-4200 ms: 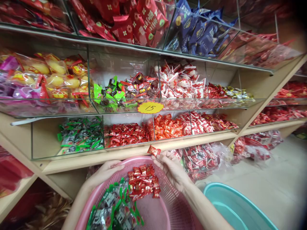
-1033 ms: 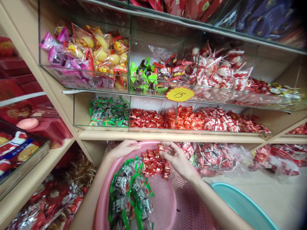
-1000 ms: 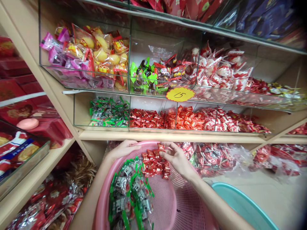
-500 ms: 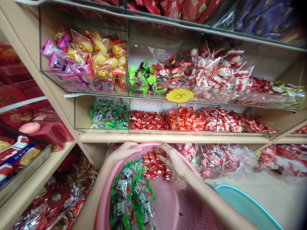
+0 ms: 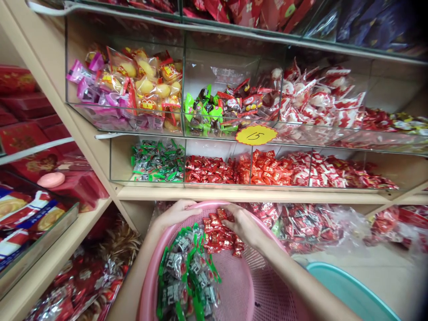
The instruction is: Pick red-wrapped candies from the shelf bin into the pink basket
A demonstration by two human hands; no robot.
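Observation:
A pink perforated plastic basket (image 5: 234, 276) is in front of me below the shelf. My left hand (image 5: 179, 213) is closed over its far left rim, with the fingertips on the edge. Inside the basket, at the far side, lies a small heap of red wrapped candies (image 5: 216, 236). My right hand (image 5: 242, 223) reaches in from the right with its fingers curled around some of these candies; the palm side is hidden. Silver-and-green wrapped candies (image 5: 187, 276) fill the left part of the basket.
Clear shelf bins (image 5: 214, 176) above the basket hold sorted candies. A yellow tag (image 5: 257, 134) reading 15 hangs on the upper bin's front. Bagged red candies (image 5: 310, 225) lie under the shelf. A teal tub (image 5: 347, 290) stands at right, red boxes (image 5: 30, 133) at left.
The camera view has shifted slightly, so everything appears a little farther right. Both hands keep nearly the same places on the basket and the red candies.

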